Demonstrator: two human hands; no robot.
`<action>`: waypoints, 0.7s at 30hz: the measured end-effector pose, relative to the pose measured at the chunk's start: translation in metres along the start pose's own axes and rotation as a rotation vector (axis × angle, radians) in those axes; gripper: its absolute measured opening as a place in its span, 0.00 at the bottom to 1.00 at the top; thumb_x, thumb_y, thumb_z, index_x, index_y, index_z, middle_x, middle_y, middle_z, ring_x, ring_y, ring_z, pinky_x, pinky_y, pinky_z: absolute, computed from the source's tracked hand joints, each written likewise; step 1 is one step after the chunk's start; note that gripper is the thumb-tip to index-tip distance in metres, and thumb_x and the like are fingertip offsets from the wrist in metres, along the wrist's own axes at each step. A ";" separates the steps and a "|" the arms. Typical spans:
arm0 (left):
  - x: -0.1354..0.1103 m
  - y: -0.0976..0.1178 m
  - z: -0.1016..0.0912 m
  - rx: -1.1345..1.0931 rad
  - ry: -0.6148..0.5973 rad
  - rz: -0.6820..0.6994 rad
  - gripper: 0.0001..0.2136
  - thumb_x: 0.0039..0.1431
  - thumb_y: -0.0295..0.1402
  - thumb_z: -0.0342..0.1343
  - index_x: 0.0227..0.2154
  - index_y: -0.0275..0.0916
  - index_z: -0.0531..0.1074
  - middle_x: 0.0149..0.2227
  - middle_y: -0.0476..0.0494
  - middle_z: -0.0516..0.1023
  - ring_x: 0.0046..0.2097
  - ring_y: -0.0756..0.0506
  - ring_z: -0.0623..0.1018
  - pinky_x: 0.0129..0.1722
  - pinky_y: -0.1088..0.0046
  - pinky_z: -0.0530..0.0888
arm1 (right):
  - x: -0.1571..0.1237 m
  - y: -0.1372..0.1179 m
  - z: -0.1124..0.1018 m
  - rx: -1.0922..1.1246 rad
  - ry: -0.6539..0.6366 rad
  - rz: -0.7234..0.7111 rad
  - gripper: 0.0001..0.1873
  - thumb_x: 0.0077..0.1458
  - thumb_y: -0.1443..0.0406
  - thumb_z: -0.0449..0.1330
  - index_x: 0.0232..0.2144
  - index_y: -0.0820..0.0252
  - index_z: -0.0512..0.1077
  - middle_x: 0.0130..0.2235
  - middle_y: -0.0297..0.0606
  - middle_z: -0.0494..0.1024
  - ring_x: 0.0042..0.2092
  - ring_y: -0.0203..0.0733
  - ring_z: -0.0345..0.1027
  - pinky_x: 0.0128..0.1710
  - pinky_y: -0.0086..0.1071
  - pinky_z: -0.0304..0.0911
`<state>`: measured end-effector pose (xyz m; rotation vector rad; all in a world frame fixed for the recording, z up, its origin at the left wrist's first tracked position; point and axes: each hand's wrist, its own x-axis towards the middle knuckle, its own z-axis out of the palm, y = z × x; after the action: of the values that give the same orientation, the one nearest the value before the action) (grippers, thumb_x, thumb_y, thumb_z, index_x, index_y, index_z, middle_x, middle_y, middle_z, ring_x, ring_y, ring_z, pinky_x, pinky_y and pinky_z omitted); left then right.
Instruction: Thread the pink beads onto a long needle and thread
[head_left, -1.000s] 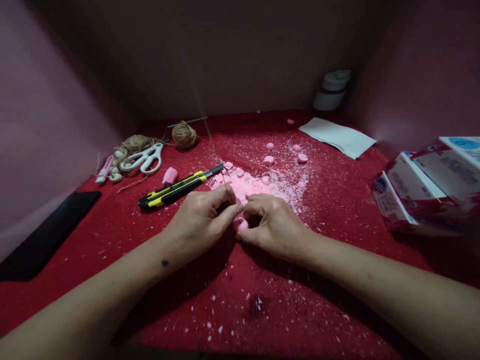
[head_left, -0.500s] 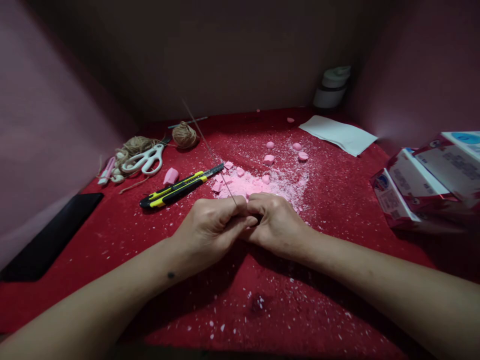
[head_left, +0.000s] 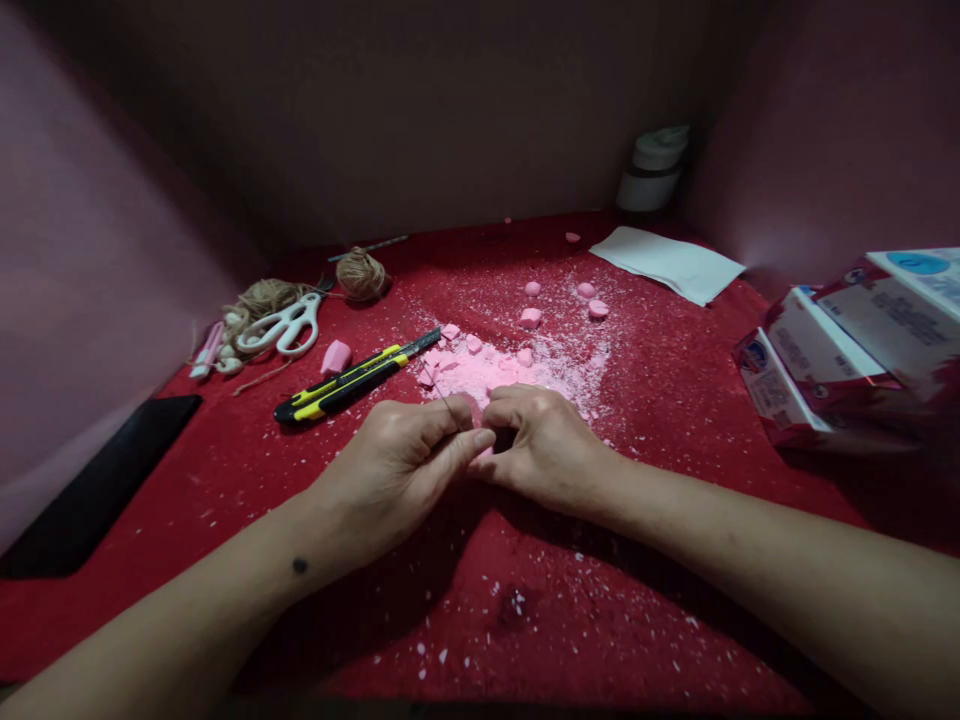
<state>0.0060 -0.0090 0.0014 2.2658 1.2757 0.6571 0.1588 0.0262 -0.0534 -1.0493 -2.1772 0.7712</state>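
Dim walls (head_left: 82, 230) hem in a crumb-dusted red tabletop (head_left: 667, 400). Just nearer and right of the box cutter (head_left: 352, 383), the left hand (head_left: 405, 458) pinches a thin wire (head_left: 443, 396); the right hand (head_left: 545, 442) grips a pink soap-like piece (head_left: 481, 457).

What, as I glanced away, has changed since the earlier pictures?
The left hand first moved right, up to the right hand, covering the pink piece; it has since drawn back slightly left, and part of the piece shows again. The strand it pinches now shows only a short length. Nothing visibly was taken up or let go. The right hand, cutter, scissors and boxes stayed about where they were.
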 end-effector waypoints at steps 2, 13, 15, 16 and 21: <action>0.003 -0.004 0.003 -0.014 0.003 0.005 0.08 0.58 0.27 0.50 0.26 0.34 0.71 0.22 0.51 0.71 0.23 0.55 0.69 0.25 0.83 0.65 | 0.000 0.000 0.000 0.002 -0.006 -0.007 0.12 0.44 0.64 0.59 0.15 0.61 0.62 0.22 0.31 0.65 0.27 0.32 0.57 0.28 0.29 0.52; 0.002 -0.013 -0.007 0.226 0.030 0.085 0.10 0.57 0.27 0.50 0.21 0.34 0.68 0.16 0.55 0.60 0.19 0.57 0.60 0.20 0.82 0.58 | 0.000 -0.002 0.001 0.021 -0.011 0.016 0.07 0.44 0.65 0.59 0.18 0.61 0.68 0.23 0.32 0.67 0.27 0.32 0.58 0.28 0.28 0.53; 0.000 -0.008 -0.005 0.131 -0.020 0.037 0.11 0.58 0.27 0.50 0.21 0.34 0.69 0.17 0.55 0.62 0.19 0.57 0.62 0.20 0.82 0.59 | 0.000 -0.001 0.001 0.015 -0.001 0.006 0.09 0.43 0.64 0.60 0.17 0.61 0.66 0.23 0.32 0.66 0.27 0.32 0.57 0.28 0.28 0.53; 0.000 -0.006 -0.003 0.093 -0.011 0.020 0.10 0.58 0.28 0.50 0.22 0.34 0.69 0.17 0.55 0.64 0.19 0.57 0.63 0.21 0.82 0.60 | 0.000 -0.001 0.001 0.011 0.001 0.000 0.10 0.43 0.64 0.60 0.16 0.61 0.65 0.23 0.32 0.66 0.27 0.32 0.57 0.28 0.28 0.53; 0.006 -0.010 0.006 0.100 0.041 0.075 0.09 0.58 0.29 0.49 0.25 0.34 0.70 0.19 0.52 0.70 0.21 0.55 0.67 0.23 0.82 0.63 | 0.000 0.000 0.001 0.006 -0.012 -0.012 0.08 0.43 0.66 0.59 0.17 0.61 0.66 0.24 0.32 0.67 0.27 0.32 0.58 0.29 0.28 0.54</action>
<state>0.0057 0.0003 -0.0083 2.4026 1.2740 0.6839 0.1584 0.0259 -0.0541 -1.0306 -2.1877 0.7804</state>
